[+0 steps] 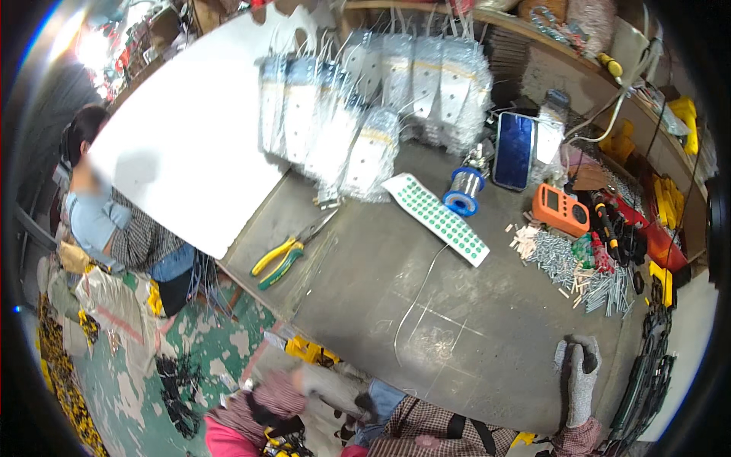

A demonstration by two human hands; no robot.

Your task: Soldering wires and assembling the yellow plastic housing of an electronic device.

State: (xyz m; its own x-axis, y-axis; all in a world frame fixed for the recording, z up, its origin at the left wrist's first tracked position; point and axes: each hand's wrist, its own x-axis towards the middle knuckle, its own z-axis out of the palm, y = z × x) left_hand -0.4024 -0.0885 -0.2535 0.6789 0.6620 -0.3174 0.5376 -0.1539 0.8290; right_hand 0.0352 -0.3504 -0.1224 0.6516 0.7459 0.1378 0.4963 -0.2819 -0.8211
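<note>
One pair of yellow-handled pliers point(285, 254), one solder spool point(462, 192), one green-dotted sticker strip point(437, 218), one orange meter point(560, 209), one dark phone point(513, 150) on the desk point(472, 335), all well beyond the gloved right grip point(581, 373). Two gloved hands counted; left grip point(320, 378) blurred.

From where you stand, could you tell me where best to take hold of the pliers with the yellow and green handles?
Grip the pliers by the paired handles, probably from the bench's left edge: they lie flat, handles pointing at that edge, jaws aimed inward toward the bagged parts.
</note>
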